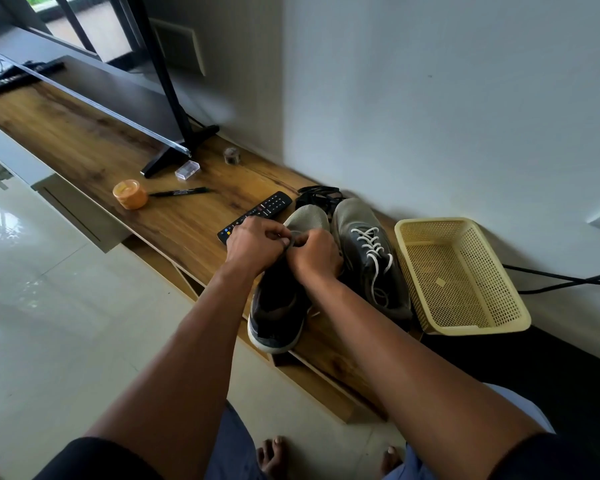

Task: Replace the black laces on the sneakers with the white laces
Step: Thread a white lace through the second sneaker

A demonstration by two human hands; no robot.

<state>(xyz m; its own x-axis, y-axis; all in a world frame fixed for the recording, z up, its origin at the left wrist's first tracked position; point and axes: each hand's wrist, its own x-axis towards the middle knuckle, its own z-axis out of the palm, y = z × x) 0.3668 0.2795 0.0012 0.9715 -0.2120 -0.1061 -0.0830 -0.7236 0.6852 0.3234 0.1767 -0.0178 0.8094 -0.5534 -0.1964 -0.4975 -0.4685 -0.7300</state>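
Two grey sneakers stand side by side on the wooden shelf (94,133). The right sneaker (371,258) carries a white lace (373,247) through its eyelets. Over the left sneaker (281,306) both hands meet above the eyelets. My left hand (255,244) and my right hand (314,254) have curled fingers that pinch a thin lace between them. The lace's colour is hard to tell, and the hands hide most of it. A heap of black laces (317,195) lies behind the toes.
An empty cream plastic basket (465,327) stands right of the sneakers. A black remote (267,209) lies left of them, with a marker (181,192), an orange jar (130,195) and a clear small box (187,169) further left. A TV stand foot (181,150) and black cables (561,282) are near.
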